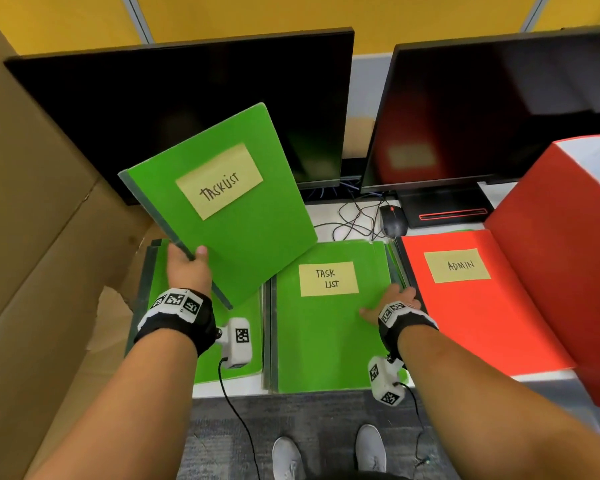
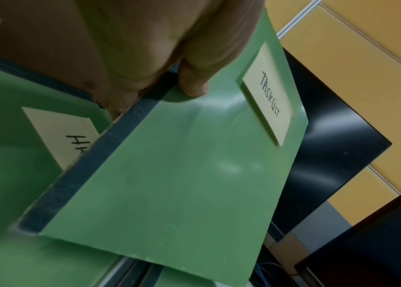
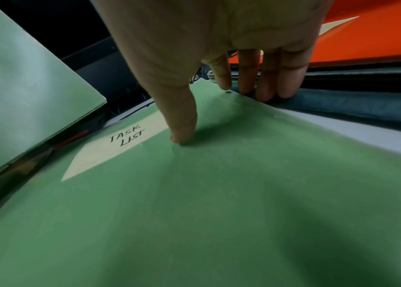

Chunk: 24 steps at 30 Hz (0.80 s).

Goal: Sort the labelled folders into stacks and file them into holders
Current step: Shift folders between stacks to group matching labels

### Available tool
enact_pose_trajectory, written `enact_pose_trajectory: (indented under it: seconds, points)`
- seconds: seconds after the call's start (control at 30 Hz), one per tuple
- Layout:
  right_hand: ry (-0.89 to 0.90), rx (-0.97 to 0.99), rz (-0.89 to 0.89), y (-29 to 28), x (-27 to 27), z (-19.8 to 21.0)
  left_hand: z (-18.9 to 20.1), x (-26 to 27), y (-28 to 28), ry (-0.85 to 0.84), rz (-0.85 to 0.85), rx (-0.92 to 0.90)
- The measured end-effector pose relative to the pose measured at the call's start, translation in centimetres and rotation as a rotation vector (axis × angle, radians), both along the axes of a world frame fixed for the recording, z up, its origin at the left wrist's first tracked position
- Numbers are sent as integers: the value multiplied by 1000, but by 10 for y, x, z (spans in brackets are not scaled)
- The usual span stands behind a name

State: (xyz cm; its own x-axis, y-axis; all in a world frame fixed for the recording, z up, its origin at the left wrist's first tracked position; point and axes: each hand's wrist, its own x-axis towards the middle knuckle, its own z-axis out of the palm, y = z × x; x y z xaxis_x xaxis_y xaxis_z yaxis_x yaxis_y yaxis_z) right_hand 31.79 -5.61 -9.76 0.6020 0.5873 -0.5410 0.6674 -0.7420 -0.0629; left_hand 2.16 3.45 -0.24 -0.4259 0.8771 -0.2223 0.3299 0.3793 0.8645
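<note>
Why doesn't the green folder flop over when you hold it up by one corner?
The lifted folder probably is fairly stiff: the left hand pinches only its lower spine edge, yet the cover stays almost flat. The dark spine strip likely helps it keep its shape. It seems light, since one thumb-and-finger pinch holds it. Its shiny cover might be a bit slippery.

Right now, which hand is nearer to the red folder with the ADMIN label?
The right hand. It rests on the green TASK LIST folder, fingers at the edge beside the red ADMIN folder. The left hand is far across, holding up another green folder.
</note>
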Motion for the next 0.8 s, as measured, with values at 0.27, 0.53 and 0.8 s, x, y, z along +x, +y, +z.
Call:
enact_pose_trajectory:
  seconds: [0.27,0.53,0.8]
  points:
    - [-5,-12,-71,8,-4,-9,-2,0,9,-41,31,13]
    - [-21,0,-96,12,3,-10,-6,-1,11,-24,20,-16]
    - [1,-11,-59,22,-7,-12,-11,-4,19,-18,12,-60]
